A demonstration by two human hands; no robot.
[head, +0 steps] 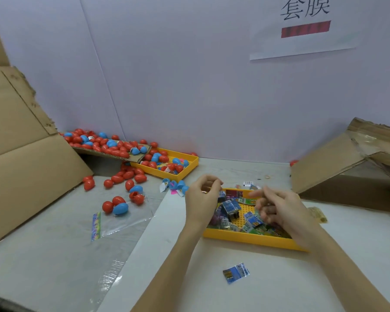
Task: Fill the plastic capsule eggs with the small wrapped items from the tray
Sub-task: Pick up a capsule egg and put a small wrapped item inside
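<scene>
step: picking item | left hand [202, 194] fingers curled, contents unclear | right hand [277, 210] fingers curled, grip on anything can't tell | small wrapped packets in near yellow plastic tray [252, 239] under hands | red and blue plastic capsule eggs [119, 207] far left | next: fetch egg

a packing workstation: cardboard boxes [20, 136], heaped capsule eggs [104, 144], partition sign [304, 25].

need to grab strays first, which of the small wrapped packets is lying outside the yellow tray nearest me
The blue wrapped packet lying flat on the white table, alone in front of the near yellow tray. The others sit inside that tray or beyond its far edge.
</scene>
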